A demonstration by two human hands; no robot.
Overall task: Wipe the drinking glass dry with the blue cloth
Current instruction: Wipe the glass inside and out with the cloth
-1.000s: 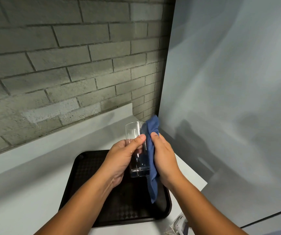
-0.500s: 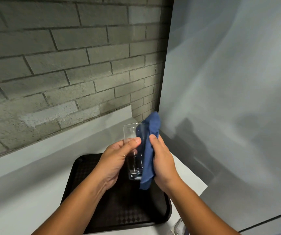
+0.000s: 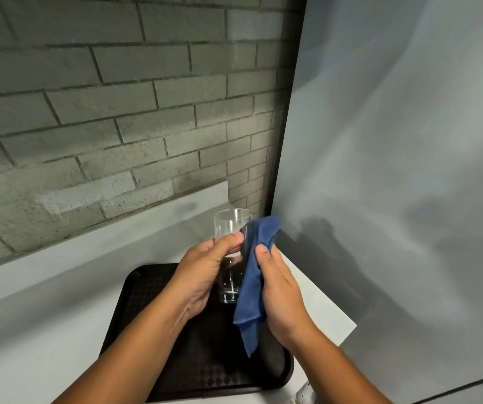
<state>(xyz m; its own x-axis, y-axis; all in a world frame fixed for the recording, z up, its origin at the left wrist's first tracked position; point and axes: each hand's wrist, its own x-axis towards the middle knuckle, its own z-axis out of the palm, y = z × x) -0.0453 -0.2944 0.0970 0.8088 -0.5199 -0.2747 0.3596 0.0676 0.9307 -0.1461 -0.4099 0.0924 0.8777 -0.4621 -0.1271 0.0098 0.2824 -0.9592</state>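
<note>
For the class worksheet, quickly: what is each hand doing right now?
Left hand: closed around the drinking glass.
Right hand: closed on the blue cloth, pressing it against the glass.

A pale white, smooth countertop runs along the grey brick wall and ends at a corner on the right; a black rectangular plastic tray with rounded corners and a textured diamond pattern lies flat on it, near that right end.
</note>
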